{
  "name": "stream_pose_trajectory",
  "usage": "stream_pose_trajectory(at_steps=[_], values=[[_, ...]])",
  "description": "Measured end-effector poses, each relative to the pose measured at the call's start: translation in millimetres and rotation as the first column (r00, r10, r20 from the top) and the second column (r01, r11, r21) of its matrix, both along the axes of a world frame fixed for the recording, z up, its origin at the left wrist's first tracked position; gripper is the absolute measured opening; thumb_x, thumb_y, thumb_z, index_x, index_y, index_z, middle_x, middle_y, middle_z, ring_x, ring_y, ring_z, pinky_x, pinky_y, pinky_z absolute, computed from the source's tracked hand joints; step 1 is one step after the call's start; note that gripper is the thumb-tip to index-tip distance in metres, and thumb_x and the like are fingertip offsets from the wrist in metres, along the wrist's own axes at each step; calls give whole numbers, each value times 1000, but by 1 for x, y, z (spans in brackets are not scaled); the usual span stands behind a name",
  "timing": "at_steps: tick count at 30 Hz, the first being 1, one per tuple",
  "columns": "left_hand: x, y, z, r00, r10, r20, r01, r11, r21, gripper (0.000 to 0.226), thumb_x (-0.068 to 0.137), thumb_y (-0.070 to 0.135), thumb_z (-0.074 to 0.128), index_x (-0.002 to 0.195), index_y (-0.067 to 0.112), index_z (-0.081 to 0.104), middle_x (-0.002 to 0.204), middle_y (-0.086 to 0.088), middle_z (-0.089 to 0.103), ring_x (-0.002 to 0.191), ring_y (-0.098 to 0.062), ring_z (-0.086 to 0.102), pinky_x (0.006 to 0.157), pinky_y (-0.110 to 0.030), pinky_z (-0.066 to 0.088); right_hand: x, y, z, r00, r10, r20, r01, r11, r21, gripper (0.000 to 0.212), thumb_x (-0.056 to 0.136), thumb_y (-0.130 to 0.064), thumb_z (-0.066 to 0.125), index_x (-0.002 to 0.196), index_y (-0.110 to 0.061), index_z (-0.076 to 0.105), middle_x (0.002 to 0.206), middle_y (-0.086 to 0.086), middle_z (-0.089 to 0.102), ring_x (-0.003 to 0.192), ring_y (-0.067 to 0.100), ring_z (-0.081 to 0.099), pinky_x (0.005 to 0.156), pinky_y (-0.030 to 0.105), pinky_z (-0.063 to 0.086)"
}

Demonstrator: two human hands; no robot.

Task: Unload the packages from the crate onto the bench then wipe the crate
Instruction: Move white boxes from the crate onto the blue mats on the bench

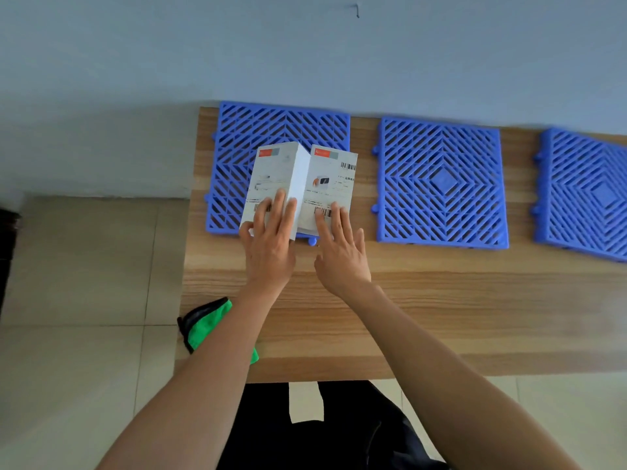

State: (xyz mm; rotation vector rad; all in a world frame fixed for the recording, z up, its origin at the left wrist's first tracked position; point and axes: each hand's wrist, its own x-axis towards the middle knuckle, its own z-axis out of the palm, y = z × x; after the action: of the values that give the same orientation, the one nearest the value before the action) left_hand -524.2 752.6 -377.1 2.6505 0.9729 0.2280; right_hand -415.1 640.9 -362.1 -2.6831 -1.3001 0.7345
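Two white packages with barcodes lie side by side on the leftmost blue lattice crate panel (237,137) on the wooden bench (424,300). The left package (274,171) stands higher and shows a white side face. My left hand (269,242) lies on its near end, fingers straight on top and thumb at its near left corner. The right package (334,179) lies flatter. My right hand (341,256) touches its near edge with straight, spread fingers.
Two more blue lattice panels lie on the bench, one in the middle (441,181) and one at the right edge (587,195). A green and black cloth (207,325) hangs over the bench's near left corner. Tiled floor lies to the left.
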Motion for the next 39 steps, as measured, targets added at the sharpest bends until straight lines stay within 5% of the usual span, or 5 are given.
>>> stream_pose_trajectory(at_steps=[7, 11, 19, 26, 39], values=[[12, 7, -6, 992, -58, -113, 57, 998, -6, 103, 77, 4, 77, 161, 22, 20, 168, 2, 21, 149, -28, 27, 100, -48, 30, 8, -6, -6, 995, 84, 47, -82, 996, -41, 95, 96, -13, 51, 159, -26, -18, 163, 5, -35, 149, 23, -34, 124, 60, 5], [15, 7, -10, 989, -74, -126, 73, 997, -12, 91, 84, 7, 73, 160, 17, 24, 167, 1, 27, 150, -26, 26, 102, -46, 31, 11, -5, -11, 993, 89, 72, -88, 996, -20, 94, 93, -11, 50, 160, -25, -13, 165, 6, -30, 151, 23, -30, 123, 62, 7], [-14, 29, -10, 999, -45, 7, 45, 999, -5, 49, 94, 27, 67, 141, 21, 55, 157, -8, 41, 148, -31, 31, 115, -58, 26, 7, 5, -15, 993, 23, 115, -36, 993, 114, 86, 90, -10, 56, 160, -31, 12, 170, 8, -8, 156, 30, -8, 123, 58, 12], [-9, 27, -8, 998, -55, 34, 56, 998, -37, 41, 101, 21, 62, 142, 20, 59, 154, -13, 44, 145, -38, 34, 111, -54, 38, 22, 0, -16, 981, 7, 195, -68, 949, 307, 67, 88, 4, 67, 147, -25, 52, 161, 11, 35, 143, 36, 34, 103, 54, 43], [-6, 33, -8, 987, -157, 19, 157, 988, -3, 44, 98, 18, 59, 141, 18, 56, 151, -17, 43, 141, -41, 36, 107, -57, 43, 24, -1, -11, 989, -63, 137, 4, 919, 394, 58, 87, 15, 53, 136, -15, 64, 154, 14, 47, 135, 42, 43, 98, 56, 47]])
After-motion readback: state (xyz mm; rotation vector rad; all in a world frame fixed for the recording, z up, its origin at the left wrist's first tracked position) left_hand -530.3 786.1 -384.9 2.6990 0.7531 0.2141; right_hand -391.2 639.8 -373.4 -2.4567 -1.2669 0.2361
